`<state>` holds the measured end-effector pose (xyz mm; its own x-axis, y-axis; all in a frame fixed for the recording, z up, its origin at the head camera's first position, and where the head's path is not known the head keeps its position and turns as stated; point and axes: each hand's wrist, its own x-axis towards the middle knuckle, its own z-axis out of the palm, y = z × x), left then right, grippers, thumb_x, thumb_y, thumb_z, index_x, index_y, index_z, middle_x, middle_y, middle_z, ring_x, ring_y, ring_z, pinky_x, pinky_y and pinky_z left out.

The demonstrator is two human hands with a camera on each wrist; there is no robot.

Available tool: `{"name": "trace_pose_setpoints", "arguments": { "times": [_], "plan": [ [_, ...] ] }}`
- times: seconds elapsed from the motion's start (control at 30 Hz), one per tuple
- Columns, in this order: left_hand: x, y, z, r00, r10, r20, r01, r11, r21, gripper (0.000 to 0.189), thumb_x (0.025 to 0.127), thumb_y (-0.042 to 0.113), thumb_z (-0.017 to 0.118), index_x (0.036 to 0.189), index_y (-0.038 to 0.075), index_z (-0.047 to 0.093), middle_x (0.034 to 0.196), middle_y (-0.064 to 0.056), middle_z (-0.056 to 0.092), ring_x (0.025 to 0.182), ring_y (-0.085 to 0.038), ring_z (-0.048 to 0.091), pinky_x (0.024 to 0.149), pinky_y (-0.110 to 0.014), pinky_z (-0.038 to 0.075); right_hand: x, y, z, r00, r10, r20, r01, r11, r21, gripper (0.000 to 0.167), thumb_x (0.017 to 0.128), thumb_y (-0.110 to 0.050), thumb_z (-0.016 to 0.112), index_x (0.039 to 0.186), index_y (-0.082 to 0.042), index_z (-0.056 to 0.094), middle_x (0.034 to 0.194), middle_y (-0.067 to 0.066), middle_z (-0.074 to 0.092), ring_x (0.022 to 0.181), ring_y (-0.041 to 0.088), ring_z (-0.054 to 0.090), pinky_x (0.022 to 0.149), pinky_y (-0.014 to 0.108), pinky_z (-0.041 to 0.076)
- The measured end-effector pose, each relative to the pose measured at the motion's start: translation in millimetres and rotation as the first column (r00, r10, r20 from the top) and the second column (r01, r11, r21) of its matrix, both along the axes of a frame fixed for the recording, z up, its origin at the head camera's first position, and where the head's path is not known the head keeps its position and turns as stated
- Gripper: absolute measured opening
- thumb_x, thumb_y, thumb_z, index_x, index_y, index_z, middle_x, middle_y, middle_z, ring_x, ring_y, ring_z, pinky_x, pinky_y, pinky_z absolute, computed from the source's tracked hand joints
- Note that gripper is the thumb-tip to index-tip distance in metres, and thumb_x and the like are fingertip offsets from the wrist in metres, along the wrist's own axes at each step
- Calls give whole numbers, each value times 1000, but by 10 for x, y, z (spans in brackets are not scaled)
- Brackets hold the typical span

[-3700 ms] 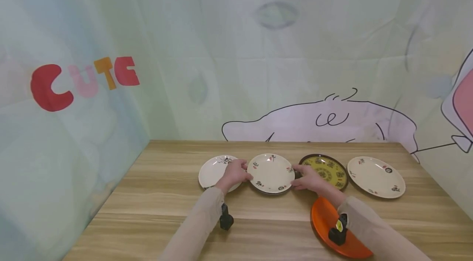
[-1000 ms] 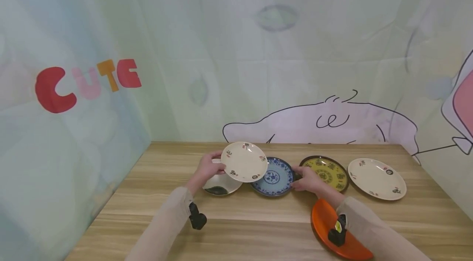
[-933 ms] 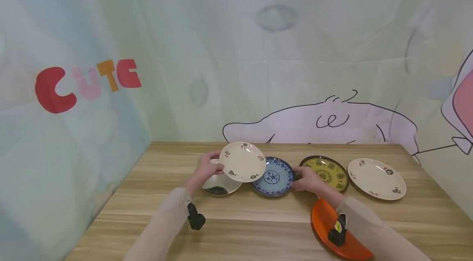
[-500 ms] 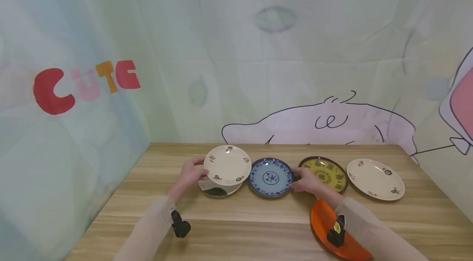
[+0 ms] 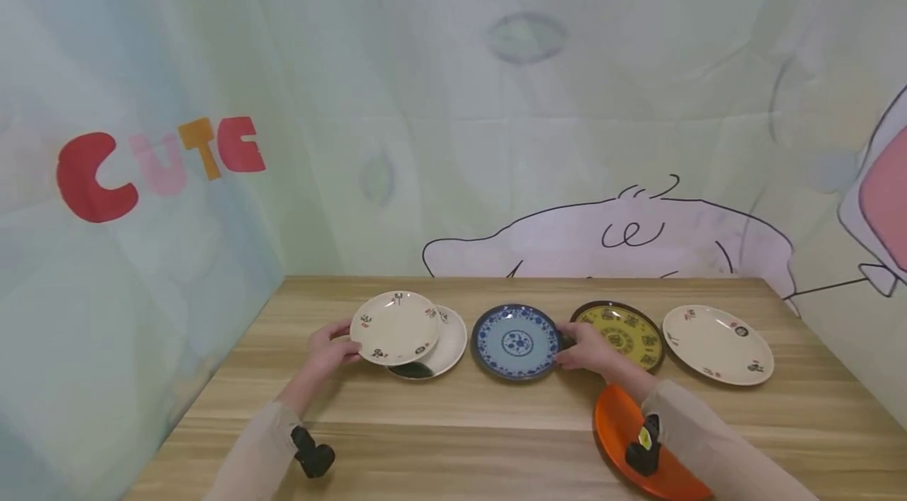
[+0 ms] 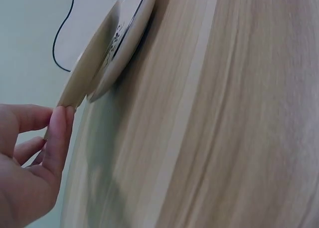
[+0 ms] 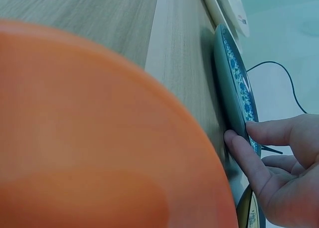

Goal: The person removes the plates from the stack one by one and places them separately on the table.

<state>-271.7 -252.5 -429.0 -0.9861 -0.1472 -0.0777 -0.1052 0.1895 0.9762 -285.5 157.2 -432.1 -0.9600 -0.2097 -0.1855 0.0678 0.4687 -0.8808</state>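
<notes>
A small cream plate with little dark and red motifs (image 5: 394, 328) is held up by its left rim, pinched between the thumb and fingers of my left hand (image 5: 329, 351). It overlaps a white plate with a dark green patch (image 5: 449, 345); a gap shows between them in the left wrist view. My right hand (image 5: 586, 345) grips the right rim of a blue floral plate (image 5: 516, 342) lying on the table. In the right wrist view, one digit lies on its upper rim and another finger (image 7: 246, 155) against its underside.
Beyond my right hand lies a yellow-green plate with a dark rim (image 5: 627, 332), then a larger cream oval plate (image 5: 719, 345). An orange plate (image 5: 616, 438) sits partly under my right forearm. The wooden table (image 5: 425, 438) meets printed cloth walls at its back and sides.
The small cream plate, earlier resting over the blue plate, has been lifted by my left hand and carried left past the white plate's middle. My right hand stays at the blue plate.
</notes>
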Motion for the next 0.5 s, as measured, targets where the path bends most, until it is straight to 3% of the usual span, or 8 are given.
{"name": "trace_pose_setpoints", "arguments": {
  "times": [0.17,0.5],
  "plan": [
    [33,-183,-33,999,28,23,-28,999,28,56,82,-12,48,134,-13,28,130,-31,32,65,-4,57,61,-15,52,3,-14,0,1000,-4,8,4,1000,4,62,75,11,63,131,12,37,134,33,35,81,21,63,67,30,56],
    [126,-487,35,997,71,35,-72,997,41,58,86,-9,46,137,-14,19,133,-32,27,64,1,56,63,-13,52,13,-8,3,1000,0,2,0,1000,0,63,74,12,63,131,13,36,134,34,34,80,21,64,67,30,56]
  ]
}}
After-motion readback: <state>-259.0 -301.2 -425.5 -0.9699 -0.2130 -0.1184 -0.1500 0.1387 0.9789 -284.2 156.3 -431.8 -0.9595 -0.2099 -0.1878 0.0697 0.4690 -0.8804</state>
